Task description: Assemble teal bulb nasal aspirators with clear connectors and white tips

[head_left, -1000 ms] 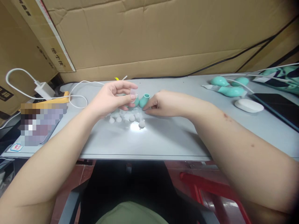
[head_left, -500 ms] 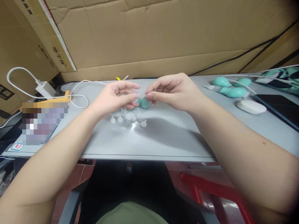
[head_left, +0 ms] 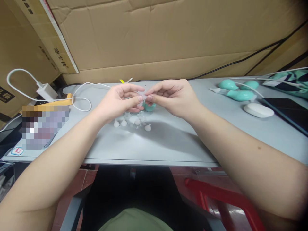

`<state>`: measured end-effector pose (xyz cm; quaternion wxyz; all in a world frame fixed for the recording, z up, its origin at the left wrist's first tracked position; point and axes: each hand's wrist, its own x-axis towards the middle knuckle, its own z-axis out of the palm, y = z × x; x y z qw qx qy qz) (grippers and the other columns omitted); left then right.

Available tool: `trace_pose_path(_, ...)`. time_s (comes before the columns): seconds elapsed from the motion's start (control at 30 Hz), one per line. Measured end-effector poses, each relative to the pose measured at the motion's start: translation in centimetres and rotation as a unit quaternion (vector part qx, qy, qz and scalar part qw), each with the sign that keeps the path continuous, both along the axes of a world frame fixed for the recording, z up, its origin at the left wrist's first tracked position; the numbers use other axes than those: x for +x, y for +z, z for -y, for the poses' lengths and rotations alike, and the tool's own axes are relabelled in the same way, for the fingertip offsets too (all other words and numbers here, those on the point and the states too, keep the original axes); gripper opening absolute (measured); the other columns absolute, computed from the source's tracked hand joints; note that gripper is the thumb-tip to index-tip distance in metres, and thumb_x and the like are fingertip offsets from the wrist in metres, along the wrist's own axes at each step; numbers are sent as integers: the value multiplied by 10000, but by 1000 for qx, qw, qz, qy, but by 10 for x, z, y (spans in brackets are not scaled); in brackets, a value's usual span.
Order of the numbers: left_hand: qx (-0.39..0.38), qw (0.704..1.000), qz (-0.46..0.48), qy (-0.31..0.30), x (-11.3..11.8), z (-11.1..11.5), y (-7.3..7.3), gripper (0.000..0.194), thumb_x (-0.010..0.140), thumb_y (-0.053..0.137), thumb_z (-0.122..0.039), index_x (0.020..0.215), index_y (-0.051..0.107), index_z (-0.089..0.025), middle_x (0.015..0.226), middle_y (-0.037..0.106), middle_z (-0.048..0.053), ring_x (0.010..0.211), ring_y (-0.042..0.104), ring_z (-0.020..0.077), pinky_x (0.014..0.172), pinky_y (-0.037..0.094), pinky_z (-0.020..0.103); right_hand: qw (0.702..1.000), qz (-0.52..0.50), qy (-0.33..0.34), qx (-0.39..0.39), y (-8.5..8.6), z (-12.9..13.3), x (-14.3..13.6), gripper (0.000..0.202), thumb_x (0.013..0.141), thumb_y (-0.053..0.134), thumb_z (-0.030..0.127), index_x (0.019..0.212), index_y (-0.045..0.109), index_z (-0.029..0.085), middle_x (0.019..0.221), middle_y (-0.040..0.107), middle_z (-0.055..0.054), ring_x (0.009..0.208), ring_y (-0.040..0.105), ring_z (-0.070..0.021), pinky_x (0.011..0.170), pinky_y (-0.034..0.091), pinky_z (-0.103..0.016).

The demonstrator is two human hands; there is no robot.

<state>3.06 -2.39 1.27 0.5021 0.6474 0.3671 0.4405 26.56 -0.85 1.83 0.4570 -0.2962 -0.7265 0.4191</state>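
Over the back middle of the grey table (head_left: 154, 144), my left hand (head_left: 125, 99) pinches a small translucent piece (head_left: 140, 98) between thumb and fingers. My right hand (head_left: 170, 96) is closed at the right edge of that piece, its thumb and index fingertip touching it. Behind and below the fingers sits a teal rounded object (head_left: 150, 107), partly hidden. Several small white drop-shaped pieces lie below the hands, one of them (head_left: 148, 127) apart at the right. Clear small cup-like parts (head_left: 141, 116) stand among them.
Teal bulb-shaped objects (head_left: 242, 95), a white oval case (head_left: 258, 110) and a dark tablet (head_left: 288, 112) are at the right. A white charger (head_left: 47, 92) with cable and a blurred phone-like item (head_left: 44, 128) lie left. Cardboard (head_left: 154, 38) stands behind.
My right hand has moved left and slightly down, closing the gap to my left hand, and its fingertips now meet the translucent piece. My left hand stays nearly where it was.
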Motion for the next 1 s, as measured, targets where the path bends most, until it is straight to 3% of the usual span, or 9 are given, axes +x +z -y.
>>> trace_pose_path(0.3, -12, 1000, 10, 15, 3, 2, 1, 423, 924, 995, -334, 1278, 816, -186, 996, 905, 63, 844, 897, 197, 764, 762, 276, 1000, -1, 3, -15, 0, 3, -1, 374, 772, 1081, 597, 891, 838, 338, 883, 852, -16, 801, 761, -237, 777, 706, -433)
trace_pose_path(0.43, -14, 1000, 8, 24, 1, 1, -2, 498, 902, 1018, -366, 1321, 834, -169, 1048, 911, 94, 891, 903, 223, 811, 775, 317, 1000, -7, 1, -1, 0, 2, -1, 400, 759, 1085, 585, 863, 832, 293, 839, 834, -27, 775, 752, -228, 734, 665, -406)
trace_pose_path(0.63, 6, 1000, -3, 6, 2, 4, 2, 428, 858, 1049, -411, 1181, 894, -178, 1037, 912, 89, 907, 899, 219, 818, 774, 310, 1000, -3, 12, 12, -1, 1, 0, 403, 821, 1062, 581, 872, 819, 264, 813, 794, -30, 767, 740, -214, 727, 643, -385)
trace_pose_path(0.83, -10, 1000, -4, 26, 5, 7, 5, 346, 861, 1035, -326, 1137, 902, -165, 1007, 912, 78, 838, 882, 182, 775, 762, 271, 1000, -2, 22, -12, 1, 0, 1, 430, 728, 1111, 579, 827, 817, 282, 773, 794, 0, 719, 699, -187, 700, 635, -359)
trace_pose_path(1.0, 3, 1000, -5, 23, 4, 8, 4, 356, 852, 1040, -358, 1126, 906, -174, 1001, 908, 78, 853, 885, 200, 783, 771, 295, 999, 31, 6, -1, 2, 2, 2, 422, 771, 1066, 622, 832, 794, 306, 805, 789, -9, 760, 702, -221, 747, 647, -405)
